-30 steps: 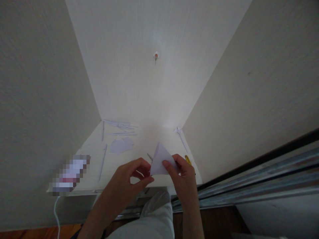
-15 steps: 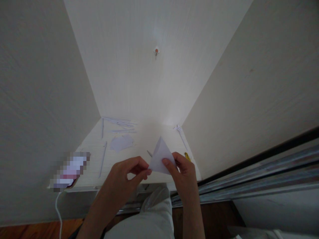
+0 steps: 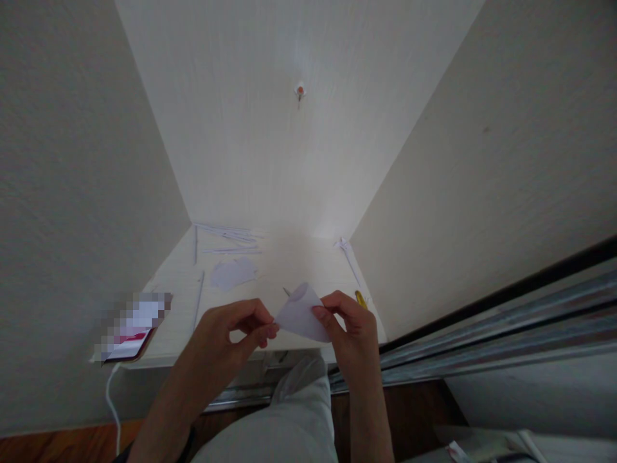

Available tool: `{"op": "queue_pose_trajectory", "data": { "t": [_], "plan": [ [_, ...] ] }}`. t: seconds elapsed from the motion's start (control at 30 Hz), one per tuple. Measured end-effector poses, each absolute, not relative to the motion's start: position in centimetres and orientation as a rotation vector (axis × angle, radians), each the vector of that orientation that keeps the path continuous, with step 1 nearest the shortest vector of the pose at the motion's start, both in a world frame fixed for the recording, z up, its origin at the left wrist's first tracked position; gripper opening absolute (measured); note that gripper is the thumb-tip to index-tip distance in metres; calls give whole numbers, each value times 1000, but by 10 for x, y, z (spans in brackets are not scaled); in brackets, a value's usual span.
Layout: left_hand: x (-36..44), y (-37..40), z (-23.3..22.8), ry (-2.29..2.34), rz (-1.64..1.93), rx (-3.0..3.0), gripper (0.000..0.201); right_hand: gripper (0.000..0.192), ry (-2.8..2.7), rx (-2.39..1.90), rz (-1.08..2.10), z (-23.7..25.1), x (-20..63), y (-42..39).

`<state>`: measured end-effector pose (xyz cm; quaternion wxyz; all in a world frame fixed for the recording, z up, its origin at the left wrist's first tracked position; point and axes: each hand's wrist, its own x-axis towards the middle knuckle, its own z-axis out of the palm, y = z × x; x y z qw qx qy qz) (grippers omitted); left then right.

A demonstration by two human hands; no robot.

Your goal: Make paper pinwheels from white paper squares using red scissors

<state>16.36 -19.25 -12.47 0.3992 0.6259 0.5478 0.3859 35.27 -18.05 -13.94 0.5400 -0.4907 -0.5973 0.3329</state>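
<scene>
A sheet of white paper [image 3: 304, 316] is curled into a cone shape between my hands, above the front of the white tabletop [image 3: 284, 263]. My left hand [image 3: 245, 328] pinches its narrow left corner between thumb and fingertips. On the other side, my right hand [image 3: 349, 318] grips the wide edge, thumb on top and fingers behind. Beyond the paper, the thin tip of a dark pointed tool [image 3: 286, 291] shows; the rest of it is hidden. A stack of cut paper pieces [image 3: 234, 273] lies flat to the left.
Several thin rolled paper sticks [image 3: 229, 233] lie at the back left, another paper stick [image 3: 199, 299] nearer. A phone [image 3: 137, 328] with a white cable rests at the left edge. Yellow-handled scissors or cutter [image 3: 360, 298] and crumpled paper [image 3: 343, 244] sit at right. Walls enclose three sides.
The paper's pointed top has rolled over into a rounded curl, and the sheet sits slightly lower. My left hand has shifted a little to the left.
</scene>
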Motion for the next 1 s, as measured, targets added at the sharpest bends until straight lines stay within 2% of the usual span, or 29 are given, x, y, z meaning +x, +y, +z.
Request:
{"op": "queue_pose_trajectory", "data": {
  "t": [0.27, 0.53, 0.8, 1.0],
  "plan": [
    [161, -196, -124, 1457, 903, 1716, 13, 5, -1577, -1232, 826, -129, 345, -182],
    [162, -196, -124, 1562, 900, 1851, 12, 20, -1551, -1194, 755, -136, 345, -183],
    [162, -201, -126, 1547, 823, 1886, 14, 7, -1522, -1151, 840, -136, 346, -187],
    [162, -202, -133, 1573, 702, 1888, 15, 22, -1521, -1183, 808, -135, 347, -193]
  ]
}}
